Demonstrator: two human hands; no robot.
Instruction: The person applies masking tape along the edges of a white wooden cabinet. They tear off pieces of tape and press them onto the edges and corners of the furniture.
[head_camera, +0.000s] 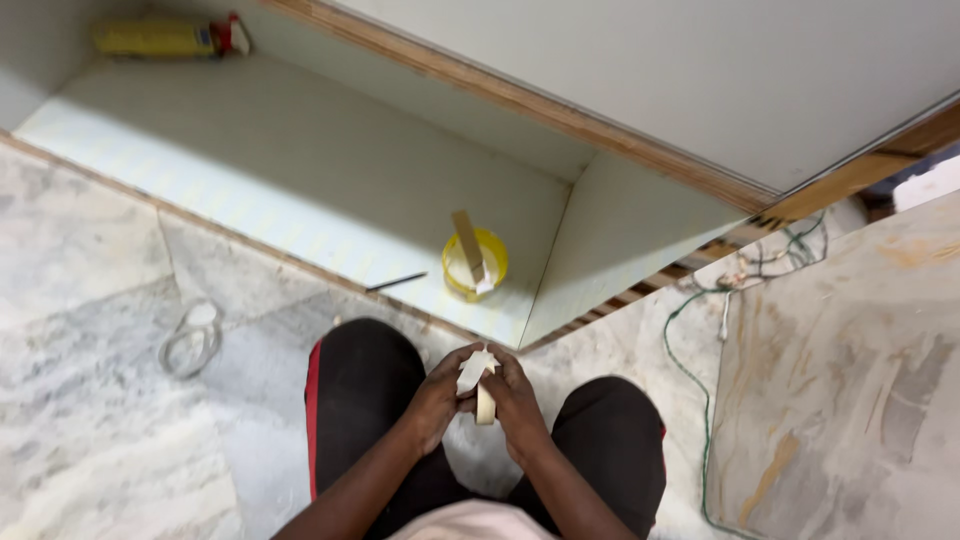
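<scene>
Both hands meet between my knees over the marble floor. My right hand (517, 403) grips a roll of beige masking tape (485, 404) held on edge. My left hand (437, 397) pinches the loose, crumpled end of the tape (472, 368) pulled up from the roll. I am crouched in black trousers with a red stripe.
A yellow tub (476, 265) with a flat wooden stick in it stands on the white cabinet shelf (300, 170) ahead, a dark pencil-like tool (396, 282) beside it. A yellow bottle (165, 38) lies at the far left. A cord coil (190, 340) lies left, green wires (700, 380) and a board (850, 380) right.
</scene>
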